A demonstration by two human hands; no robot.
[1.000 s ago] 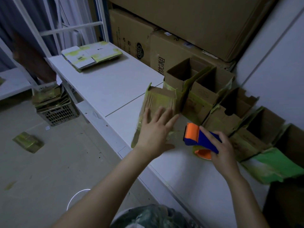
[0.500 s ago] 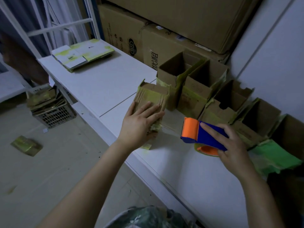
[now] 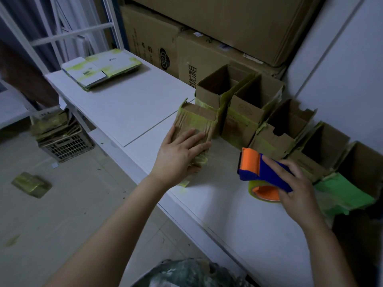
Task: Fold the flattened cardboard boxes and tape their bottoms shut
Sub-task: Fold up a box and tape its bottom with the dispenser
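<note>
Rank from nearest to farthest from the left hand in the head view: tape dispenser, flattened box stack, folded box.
1. Folded box: under the left hand, touched.
2. Tape dispenser: to the right, gripped by the right hand.
3. Flattened box stack: far end of table.

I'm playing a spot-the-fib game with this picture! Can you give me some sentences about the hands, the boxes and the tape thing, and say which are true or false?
1. The right hand grips the blue and orange plastic tape dispenser. True.
2. The left hand rests on a small brown cardboard box on the white table. True.
3. The brown cardboard boxes standing by the wall are closed on top. False: their tops are open.
4. The stack of flat white and green cardboard lies on the floor. False: it lies on the table's far end.
</note>
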